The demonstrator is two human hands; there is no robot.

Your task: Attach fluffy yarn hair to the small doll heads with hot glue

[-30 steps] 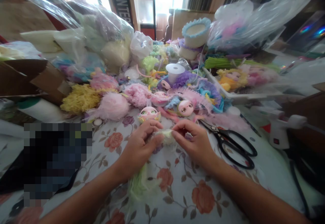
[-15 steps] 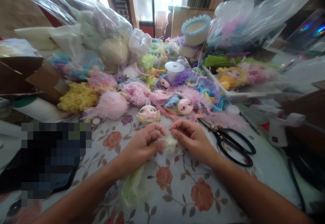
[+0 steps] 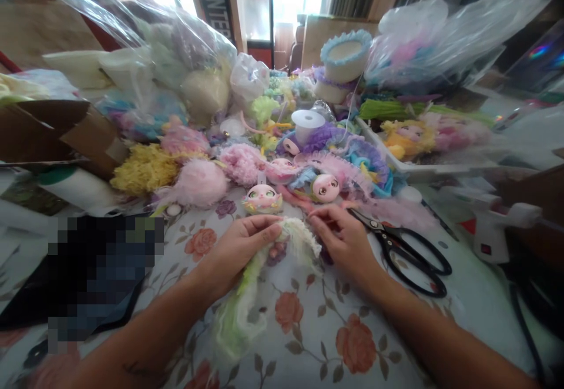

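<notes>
My left hand (image 3: pixel 253 239) pinches a ruffled strip of pale green and white lace trim (image 3: pixel 302 233) between thumb and fingers. The trim's loose green tail (image 3: pixel 235 324) hangs down past that hand onto the flowered tablecloth (image 3: pixel 308 342). Just right of the gathered edge is my right hand (image 3: pixel 343 242), its thumb and fingertips closed together. Whatever they pinch is too small to make out. A doll face with green eyes (image 3: pixel 261 199) lies just beyond my left fingertips, and a brown-eyed doll face (image 3: pixel 326 188) lies beyond my right ones.
Black-handled scissors (image 3: pixel 409 254) lie right of my right hand. A white glue gun (image 3: pixel 491 230) stands farther right. Pink fluff (image 3: pixel 202 183), yellow fluff (image 3: pixel 145 168) and a white spool (image 3: pixel 307 121) crowd the back. A dark, partly blurred-out object (image 3: pixel 88 277) lies at left.
My hands have moved apart, and the lace trim now spreads between them where it was bunched up before. More of its green tail shows. The view has shifted slightly.
</notes>
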